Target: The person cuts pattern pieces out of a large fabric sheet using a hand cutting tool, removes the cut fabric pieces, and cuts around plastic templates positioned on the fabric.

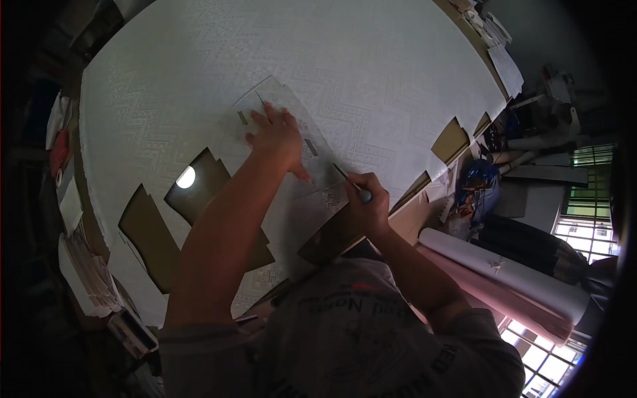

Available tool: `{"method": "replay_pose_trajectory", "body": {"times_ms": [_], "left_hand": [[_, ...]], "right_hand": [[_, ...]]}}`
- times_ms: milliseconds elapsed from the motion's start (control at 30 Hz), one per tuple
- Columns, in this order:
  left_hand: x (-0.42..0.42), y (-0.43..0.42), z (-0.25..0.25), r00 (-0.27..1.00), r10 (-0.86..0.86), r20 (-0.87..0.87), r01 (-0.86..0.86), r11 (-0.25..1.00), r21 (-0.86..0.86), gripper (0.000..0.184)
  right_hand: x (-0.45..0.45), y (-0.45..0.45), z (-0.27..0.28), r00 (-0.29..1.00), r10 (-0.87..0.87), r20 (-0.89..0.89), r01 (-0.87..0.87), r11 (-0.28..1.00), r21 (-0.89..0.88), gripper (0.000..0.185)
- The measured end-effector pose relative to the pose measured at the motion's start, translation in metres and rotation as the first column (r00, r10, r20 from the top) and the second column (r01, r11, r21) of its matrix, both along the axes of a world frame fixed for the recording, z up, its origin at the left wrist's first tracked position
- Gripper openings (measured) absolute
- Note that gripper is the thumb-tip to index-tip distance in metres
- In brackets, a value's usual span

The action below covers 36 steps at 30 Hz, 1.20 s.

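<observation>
My left hand lies flat with fingers spread, pressing on a clear template with slots in it. Under the template is a pale sheet of material with an embossed zigzag pattern. In my right hand is a slim knife with a rounded handle end, its tip pointing at the template's right edge. Whether the tip touches the sheet I cannot tell. Brown surface shows through shaped cut-outs in the sheet to the left of my left forearm and near my right hand.
A bright round spot of light falls beside my left forearm. Large rolls of material lie at the right, below a blue plastic bundle. Stacked boards or papers stand along the left edge. A barred window is at the far right.
</observation>
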<state>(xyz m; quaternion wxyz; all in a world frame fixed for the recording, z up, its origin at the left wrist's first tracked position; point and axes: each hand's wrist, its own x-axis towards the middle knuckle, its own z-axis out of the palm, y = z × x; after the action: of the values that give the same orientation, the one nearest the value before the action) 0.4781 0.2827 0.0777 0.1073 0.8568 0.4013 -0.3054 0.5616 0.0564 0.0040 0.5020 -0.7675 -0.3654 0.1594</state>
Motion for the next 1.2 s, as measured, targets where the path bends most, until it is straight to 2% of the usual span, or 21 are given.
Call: {"method": "replay_pose_trajectory", "body": {"times_ms": [133, 200, 333, 500, 633, 700, 733, 800, 833, 900, 933, 1000, 1200], "left_hand": [[0.001, 0.001, 0.001, 1.0, -0.008, -0.007, 0.008, 1.0, 0.004, 0.161], [0.0, 0.002, 0.0, 1.0, -0.003, 0.023, 0.003, 1.0, 0.001, 0.159], [-0.004, 0.0, 0.0, 0.997, -0.008, 0.074, 0.007, 1.0, 0.014, 0.157], [-0.009, 0.001, -0.005, 0.996, -0.005, 0.086, 0.001, 0.999, 0.041, 0.156], [-0.008, 0.0, 0.0, 0.994, 0.009, 0.105, -0.012, 1.0, 0.029, 0.154], [-0.007, -0.001, 0.001, 0.995, 0.02, 0.097, -0.022, 0.999, 0.026, 0.153], [-0.006, -0.001, 0.001, 0.995, 0.024, 0.097, -0.026, 0.999, 0.022, 0.153], [-0.006, -0.001, 0.002, 0.996, 0.026, 0.09, -0.028, 0.999, 0.026, 0.152], [-0.006, -0.002, 0.001, 0.996, 0.019, 0.092, -0.022, 0.999, 0.027, 0.151], [-0.006, -0.003, 0.002, 0.996, 0.03, 0.087, -0.032, 0.999, 0.021, 0.151], [-0.006, -0.003, 0.003, 0.995, 0.034, 0.094, -0.036, 0.999, 0.016, 0.151], [-0.004, -0.003, 0.004, 0.996, 0.042, 0.085, -0.043, 0.999, 0.012, 0.15], [-0.006, -0.004, 0.003, 0.992, 0.058, 0.116, -0.061, 0.998, 0.019, 0.148]], "right_hand": [[-0.003, 0.004, -0.009, 1.0, -0.01, -0.007, 0.011, 0.994, 0.112, 0.015], [0.002, 0.003, -0.005, 0.994, 0.042, -0.097, -0.036, 0.997, 0.07, 0.015], [0.021, 0.007, 0.011, 0.988, 0.102, -0.114, -0.106, 0.994, -0.029, 0.016], [0.065, 0.016, 0.021, 0.947, 0.309, -0.081, -0.315, 0.946, -0.074, 0.017], [0.103, 0.033, 0.028, 0.89, 0.447, -0.094, -0.449, 0.894, 0.001, 0.017], [0.12, 0.045, 0.031, 0.79, 0.592, -0.157, -0.596, 0.803, 0.029, 0.018], [0.128, 0.051, 0.033, 0.785, 0.598, -0.163, -0.601, 0.798, 0.036, 0.018], [0.141, 0.062, 0.037, 0.643, 0.73, -0.231, -0.758, 0.649, -0.062, 0.017], [0.144, 0.069, 0.042, 0.636, 0.734, -0.239, -0.763, 0.644, -0.055, 0.017], [0.15, 0.082, 0.057, 0.521, 0.819, -0.24, -0.852, 0.486, -0.193, 0.016], [0.153, 0.087, 0.06, 0.515, 0.822, -0.243, -0.856, 0.482, -0.186, 0.016], [0.157, 0.096, 0.064, 0.435, 0.868, -0.238, -0.897, 0.394, -0.202, 0.013], [0.163, 0.109, 0.059, 0.329, 0.933, -0.144, -0.939, 0.308, -0.15, 0.012]]}}
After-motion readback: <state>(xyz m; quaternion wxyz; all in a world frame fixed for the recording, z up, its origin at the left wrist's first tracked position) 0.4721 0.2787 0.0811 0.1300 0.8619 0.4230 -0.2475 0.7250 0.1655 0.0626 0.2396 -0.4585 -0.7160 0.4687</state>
